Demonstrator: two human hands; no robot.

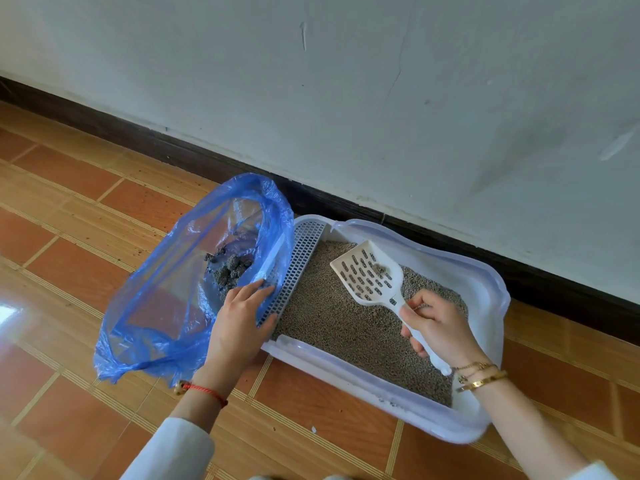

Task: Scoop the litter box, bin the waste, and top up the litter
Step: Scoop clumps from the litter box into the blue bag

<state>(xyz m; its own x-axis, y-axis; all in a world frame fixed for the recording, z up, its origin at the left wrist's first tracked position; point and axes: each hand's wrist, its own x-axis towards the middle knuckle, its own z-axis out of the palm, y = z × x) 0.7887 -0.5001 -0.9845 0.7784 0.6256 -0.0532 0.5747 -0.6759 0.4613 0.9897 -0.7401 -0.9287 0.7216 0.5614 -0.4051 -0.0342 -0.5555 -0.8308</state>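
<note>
We grip the light, stiff scoop (pixel 369 273) by its handle in the right hand (pixel 438 327) over the litter box (pixel 485 285), left hand (pixel 240 322) fingers pinching the flimsy blue bag (pixel 166 282) open beside it.

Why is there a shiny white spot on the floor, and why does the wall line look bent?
In the head view, the white patch on the floor tiles at the left edge is glare from bright light; the dark baseboard looks bent and tilted because the wide-angle lens distorts; the blue bag also catches shiny highlights, while the scoop stays fairly sharp.
</note>
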